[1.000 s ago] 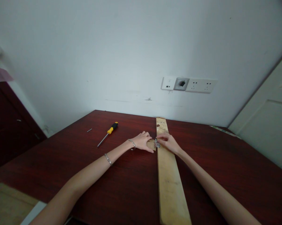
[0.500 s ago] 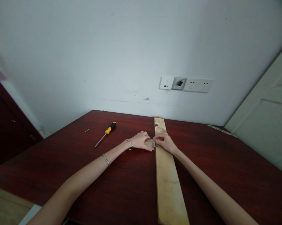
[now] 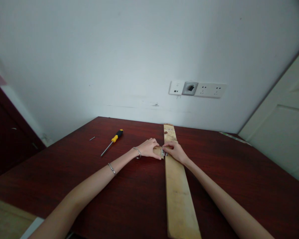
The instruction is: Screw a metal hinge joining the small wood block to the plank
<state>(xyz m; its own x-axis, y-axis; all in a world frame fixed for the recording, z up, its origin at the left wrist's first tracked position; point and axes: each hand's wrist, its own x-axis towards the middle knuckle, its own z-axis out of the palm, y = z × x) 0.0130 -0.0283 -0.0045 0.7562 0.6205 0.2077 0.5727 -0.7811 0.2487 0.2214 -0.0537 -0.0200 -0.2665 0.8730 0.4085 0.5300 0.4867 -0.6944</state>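
Observation:
A long pale wooden plank [image 3: 178, 196] lies on the dark red table [image 3: 129, 196], running from the near edge toward the wall. A small wooden block [image 3: 158, 152] sits against its left side, joined by a small metal hinge [image 3: 164, 153]. My left hand [image 3: 148, 148] curls over the block, fingers closed on it. My right hand [image 3: 174, 150] rests on the plank with fingertips pinching at the hinge. Two thin bracelets circle my left forearm.
A yellow-and-black screwdriver [image 3: 112, 142] lies on the table left of my hands, with a small screw [image 3: 92, 138] farther left. Wall sockets [image 3: 197, 89] sit above the table's far edge. A pale door [image 3: 283, 126] stands at the right, a dark cabinet [image 3: 7, 132] at the left.
My left hand's fingers have curled more tightly over the small block. My head shifted slightly between the earliest frame and now. The plank and screwdriver have not moved.

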